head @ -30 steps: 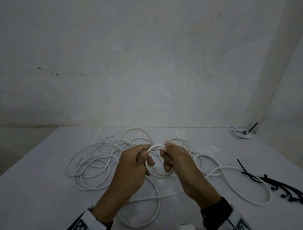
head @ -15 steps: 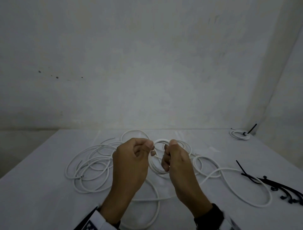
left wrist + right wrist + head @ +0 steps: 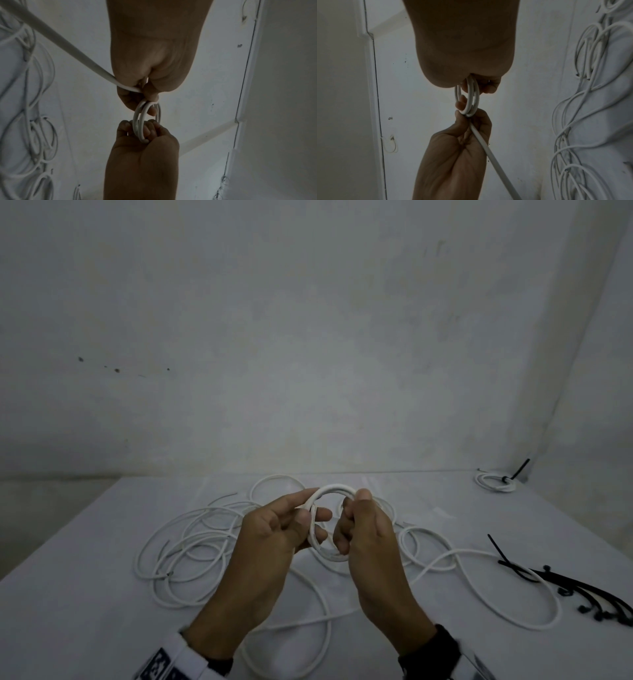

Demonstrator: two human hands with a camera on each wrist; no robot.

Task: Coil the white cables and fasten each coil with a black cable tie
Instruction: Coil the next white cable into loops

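small white cable coil held above the bench.
left hand and right hand each pinch one side; no legible writing.

white patterned left cuff, black right cuff

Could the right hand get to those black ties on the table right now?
Probably not yet: the right hand grips the coil. The black cable ties lie unobstructed to its right.

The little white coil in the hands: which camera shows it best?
The head view: the coil faces the camera as an open ring held between the left hand and the right hand. Both wrist views show it edge-on, as narrow stacked loops partly hidden by fingers.
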